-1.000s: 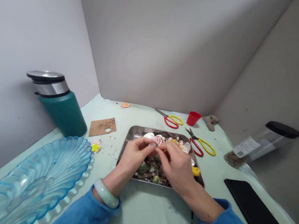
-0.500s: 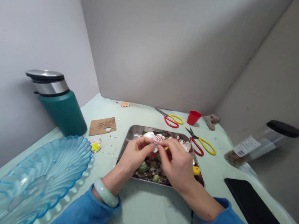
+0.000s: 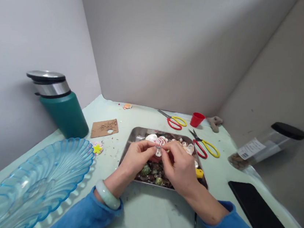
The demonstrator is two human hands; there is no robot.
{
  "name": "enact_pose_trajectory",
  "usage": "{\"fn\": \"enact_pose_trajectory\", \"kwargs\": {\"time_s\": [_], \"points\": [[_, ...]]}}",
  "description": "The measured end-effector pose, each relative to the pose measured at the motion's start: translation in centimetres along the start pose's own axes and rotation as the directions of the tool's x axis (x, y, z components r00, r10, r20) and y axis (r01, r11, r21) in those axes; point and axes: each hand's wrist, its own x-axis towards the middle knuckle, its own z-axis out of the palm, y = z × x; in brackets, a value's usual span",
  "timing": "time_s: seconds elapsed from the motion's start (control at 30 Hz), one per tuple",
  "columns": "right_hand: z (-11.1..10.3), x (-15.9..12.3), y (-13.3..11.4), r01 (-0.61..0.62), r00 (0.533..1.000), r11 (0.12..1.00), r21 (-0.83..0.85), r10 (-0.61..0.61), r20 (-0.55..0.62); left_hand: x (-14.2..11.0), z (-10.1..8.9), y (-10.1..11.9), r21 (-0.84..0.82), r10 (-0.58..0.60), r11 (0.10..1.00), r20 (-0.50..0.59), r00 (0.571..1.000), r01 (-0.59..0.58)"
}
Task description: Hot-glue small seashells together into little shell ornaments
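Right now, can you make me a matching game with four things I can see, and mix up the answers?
1. left hand
2. metal tray
3. red cup
4. black-lidded jar

A. near the table's far edge
B. holds shells
C. has a white label
D. wears a bangle at its wrist

Right pairs: 1-D, 2-B, 3-A, 4-C

The metal tray [image 3: 137, 136] is gleaming around rough stones [image 3: 145, 170]. The scalloped dish [image 3: 59, 167] is shining like glossy plastic, while the teal bottle [image 3: 64, 114] is looking smoothly matt.
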Motion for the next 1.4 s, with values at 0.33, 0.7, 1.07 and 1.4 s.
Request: {"fn": "enact_pose_trajectory", "kwargs": {"time_s": [0.33, 0.7, 1.07, 1.4], "points": [[-0.1, 0.1, -0.2, 0.022, 0.998, 1.000, 0.012, -0.023, 0.052, 0.3, -0.2, -0.6, 0.033, 0.076, 0.997, -0.051, 0.996, -0.074], [0.0, -0.2, 0.0, 0.003, 1.000, 1.000, -0.024, -0.003, 0.014, 0.1, -0.1, -0.4, 0.014, 0.113, 0.994, -0.064, 0.992, -0.113], [0.1, -0.2, 0.0, 0.002, 1.000, 1.000, -0.015, -0.001, 0.026, 0.5, -0.3, -1.1, 0.055, 0.137, 0.989, -0.046, 0.990, -0.134], [0.0, 0.0, 0.0, 0.014, 1.000, 1.000, -0.010, -0.014, 0.001, 0.3, 0.0, -0.6, 0.008, 0.110, 0.994, -0.039, 0.993, -0.110]]}}
